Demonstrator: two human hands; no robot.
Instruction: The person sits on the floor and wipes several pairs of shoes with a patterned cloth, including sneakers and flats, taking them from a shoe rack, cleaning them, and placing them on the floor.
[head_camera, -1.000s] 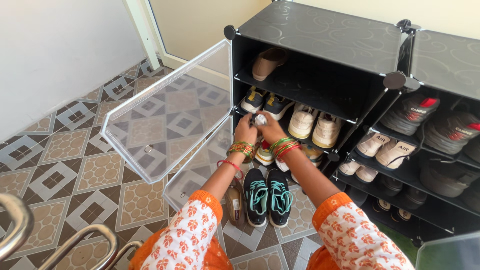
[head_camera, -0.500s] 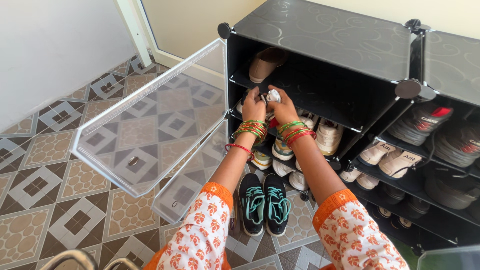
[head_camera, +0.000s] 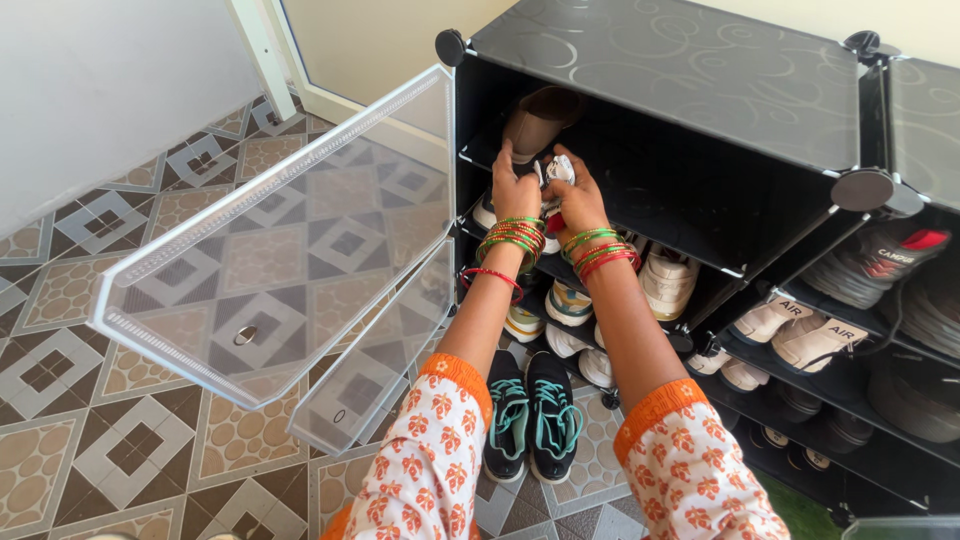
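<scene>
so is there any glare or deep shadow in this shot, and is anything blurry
Head view: bright even daylight; the clear plastic cabinet door carries a pale sheen but the patterned floor tiles show through; the glossy black cabinet top reflects light; the top compartment behind the brown shoe is dark. Both hands are sharp; the edges bend slightly.

Both hands, left hand (head_camera: 515, 188) and right hand (head_camera: 578, 200), grip a small white shoe (head_camera: 556, 172) at the front edge of the top shelf of the black plastic shoe cabinet (head_camera: 670, 70). A brown slip-on shoe (head_camera: 538, 115) lies on that shelf just behind the hands. The translucent plastic cabinet door (head_camera: 290, 230) stands open at left, and a pair of black sneakers with teal laces (head_camera: 532, 412) sits on the patterned tile floor (head_camera: 120, 300) nearer the camera.
</scene>
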